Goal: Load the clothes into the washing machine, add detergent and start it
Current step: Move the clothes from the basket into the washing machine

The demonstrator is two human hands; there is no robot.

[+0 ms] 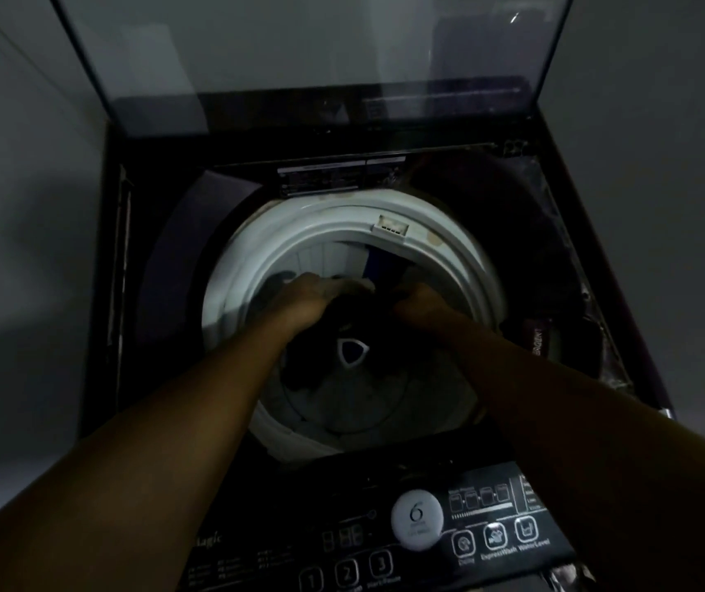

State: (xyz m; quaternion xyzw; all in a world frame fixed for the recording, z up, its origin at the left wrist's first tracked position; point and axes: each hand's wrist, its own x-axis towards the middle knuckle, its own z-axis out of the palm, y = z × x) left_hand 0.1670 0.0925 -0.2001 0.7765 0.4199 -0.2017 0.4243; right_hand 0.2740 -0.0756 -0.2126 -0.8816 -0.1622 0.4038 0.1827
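A dark top-loading washing machine (pixel 163 267) stands open, its glass lid (pixel 299 57) raised at the back. Both my arms reach down into the white drum (pixel 449 254). My left hand (pixel 299 294) and my right hand (pixel 421 303) each grip dark clothes (pixel 357 311) bunched between them, with a pale piece and a blue piece just behind. The fingers are curled into the fabric and partly hidden by it. A grey pulsator (pixel 353 352) shows at the drum's bottom, below the clothes.
The control panel (pixel 385 544) with a round white badge and numbered buttons runs along the near edge. A dark recess with a compartment (pixel 538 335) lies right of the drum. Grey walls close in on the left and right. The room is dim.
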